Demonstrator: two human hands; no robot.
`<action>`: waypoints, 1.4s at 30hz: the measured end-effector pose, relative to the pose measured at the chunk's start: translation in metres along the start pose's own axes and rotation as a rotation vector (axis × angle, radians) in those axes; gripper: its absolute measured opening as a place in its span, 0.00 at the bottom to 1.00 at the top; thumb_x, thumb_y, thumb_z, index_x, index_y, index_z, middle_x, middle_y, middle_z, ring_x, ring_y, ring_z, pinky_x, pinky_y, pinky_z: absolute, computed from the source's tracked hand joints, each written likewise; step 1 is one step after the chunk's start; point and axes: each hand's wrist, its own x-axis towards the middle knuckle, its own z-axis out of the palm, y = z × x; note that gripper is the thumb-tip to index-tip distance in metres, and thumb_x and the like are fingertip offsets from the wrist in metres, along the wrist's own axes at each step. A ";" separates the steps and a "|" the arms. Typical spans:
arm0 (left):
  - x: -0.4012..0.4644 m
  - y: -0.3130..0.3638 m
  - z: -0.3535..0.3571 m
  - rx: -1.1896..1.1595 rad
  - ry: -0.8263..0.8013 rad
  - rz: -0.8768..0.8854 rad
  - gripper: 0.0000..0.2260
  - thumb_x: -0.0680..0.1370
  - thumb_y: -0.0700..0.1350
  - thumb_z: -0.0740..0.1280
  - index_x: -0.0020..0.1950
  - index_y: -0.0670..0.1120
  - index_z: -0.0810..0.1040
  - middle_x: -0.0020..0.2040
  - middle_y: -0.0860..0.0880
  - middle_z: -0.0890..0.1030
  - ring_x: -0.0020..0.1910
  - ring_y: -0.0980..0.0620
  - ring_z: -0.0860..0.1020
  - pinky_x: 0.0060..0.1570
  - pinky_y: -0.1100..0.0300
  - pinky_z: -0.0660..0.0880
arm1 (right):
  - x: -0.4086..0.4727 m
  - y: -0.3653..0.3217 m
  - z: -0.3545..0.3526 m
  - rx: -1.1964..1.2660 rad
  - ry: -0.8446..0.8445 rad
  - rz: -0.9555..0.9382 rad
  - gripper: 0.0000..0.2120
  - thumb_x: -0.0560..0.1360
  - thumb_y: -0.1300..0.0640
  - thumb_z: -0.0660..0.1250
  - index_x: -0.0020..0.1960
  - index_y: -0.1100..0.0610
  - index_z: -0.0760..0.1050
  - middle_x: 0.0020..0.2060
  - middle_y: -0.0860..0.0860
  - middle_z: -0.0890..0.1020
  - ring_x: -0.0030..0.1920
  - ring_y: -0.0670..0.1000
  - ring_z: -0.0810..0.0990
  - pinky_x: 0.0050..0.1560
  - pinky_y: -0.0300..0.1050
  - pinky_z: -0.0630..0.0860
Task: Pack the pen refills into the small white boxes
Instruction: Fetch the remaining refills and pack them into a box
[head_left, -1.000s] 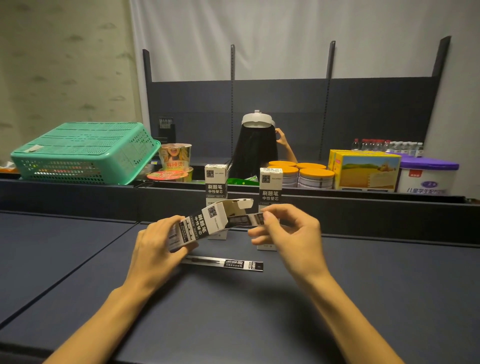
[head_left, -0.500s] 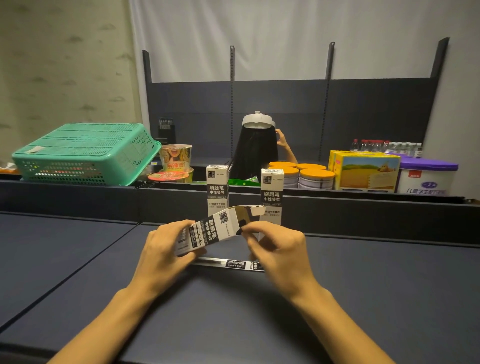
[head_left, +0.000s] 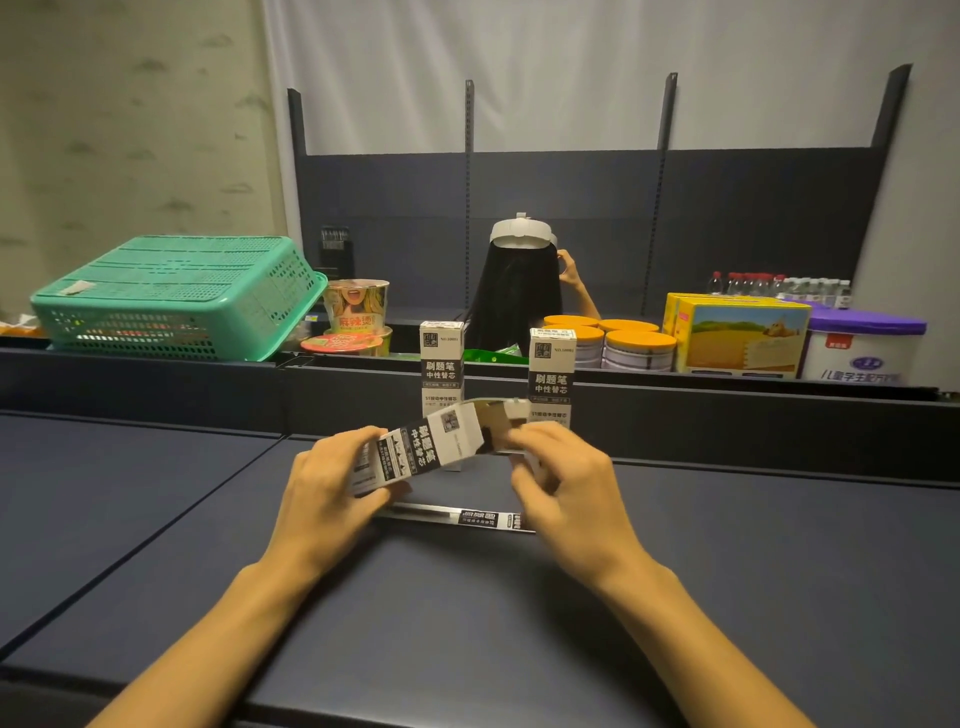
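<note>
Small white box (head_left: 422, 451) lies tilted in my left hand (head_left: 332, 483), above the worktop (head_left: 208, 519). My right hand (head_left: 563, 480) fingers pinch its open flap; I'd tuck it squarely. A refill pack (head_left: 462, 517) lies below the box.

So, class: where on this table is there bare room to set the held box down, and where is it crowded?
Bare table lies right of the right hand, and left of the left hand. Crowded: the refill pack beneath the hands and the two standing boxes behind.
</note>
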 end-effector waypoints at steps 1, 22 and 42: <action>0.000 -0.001 -0.001 -0.006 0.016 -0.028 0.26 0.66 0.55 0.72 0.61 0.46 0.75 0.55 0.50 0.80 0.52 0.53 0.74 0.52 0.54 0.69 | 0.000 0.000 -0.001 -0.012 0.057 0.011 0.11 0.74 0.65 0.67 0.54 0.57 0.81 0.49 0.44 0.79 0.43 0.40 0.77 0.46 0.28 0.73; 0.000 -0.007 -0.005 -0.033 0.051 -0.122 0.24 0.68 0.53 0.76 0.61 0.52 0.73 0.52 0.51 0.80 0.49 0.48 0.78 0.50 0.42 0.76 | -0.008 0.005 -0.003 -0.528 -0.593 0.306 0.10 0.82 0.50 0.57 0.58 0.52 0.72 0.60 0.52 0.73 0.60 0.56 0.69 0.57 0.50 0.69; -0.001 -0.009 -0.005 0.002 0.037 -0.206 0.26 0.67 0.59 0.72 0.62 0.50 0.74 0.52 0.50 0.80 0.48 0.48 0.78 0.48 0.41 0.76 | 0.016 -0.009 -0.043 0.598 0.088 0.469 0.05 0.72 0.65 0.72 0.45 0.58 0.81 0.38 0.52 0.86 0.40 0.49 0.85 0.41 0.38 0.80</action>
